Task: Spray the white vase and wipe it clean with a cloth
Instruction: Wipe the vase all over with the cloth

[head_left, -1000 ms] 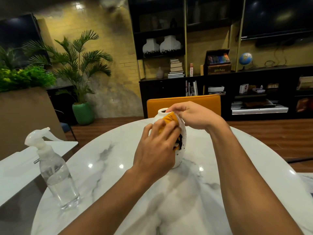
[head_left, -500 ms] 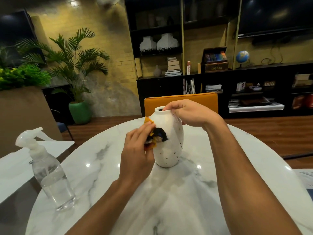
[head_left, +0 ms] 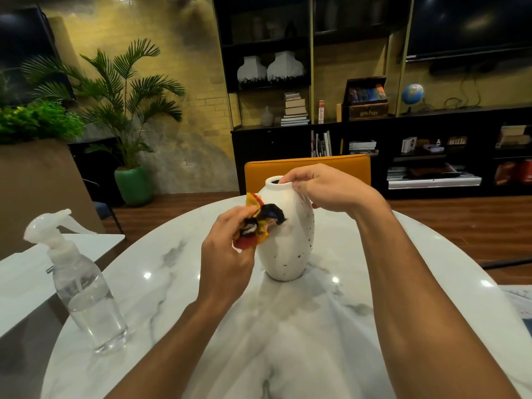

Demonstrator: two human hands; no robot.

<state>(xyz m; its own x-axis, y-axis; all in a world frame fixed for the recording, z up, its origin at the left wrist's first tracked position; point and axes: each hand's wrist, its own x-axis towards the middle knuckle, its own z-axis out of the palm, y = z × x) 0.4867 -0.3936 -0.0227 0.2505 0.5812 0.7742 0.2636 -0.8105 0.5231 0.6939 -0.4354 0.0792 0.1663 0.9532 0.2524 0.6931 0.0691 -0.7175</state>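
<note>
1. A round white marble table (head_left: 288, 341) with grey veining fills the foreground, and both bare forearms reach across it.
2. A clear plastic spray bottle with a white trigger head (head_left: 83, 286) stands upright near the table's left edge. It is well apart from the vase and neither hand touches it.
3. The left hand (head_left: 227, 254) has its fingers curled round a bunched cloth patterned in yellow, red and black (head_left: 259, 226), gripping it in a wad.
4. The cloth is held against the upper left flank of the vase, just below the shoulder, with a black fold lying on the white surface.
5. The white egg-shaped ceramic vase with small dark speckles (head_left: 290, 240) stands on its base toward the far middle of the table. Its long axis is vertical and its narrow dark mouth points straight up.
6. The right hand (head_left: 325, 188) comes in from the right. Its curled fingers and thumb pinch the vase at the rim, on the right side of the mouth.
7. Just behind the vase, the top of an orange padded chair back (head_left: 331, 165) rises above the far table edge.
8. Farther off, a palm in a green pot (head_left: 134, 184) stands at the left, by a yellow brick wall.
9. Black shelving (head_left: 273, 145) holding books and two white vases lines the back.
</note>
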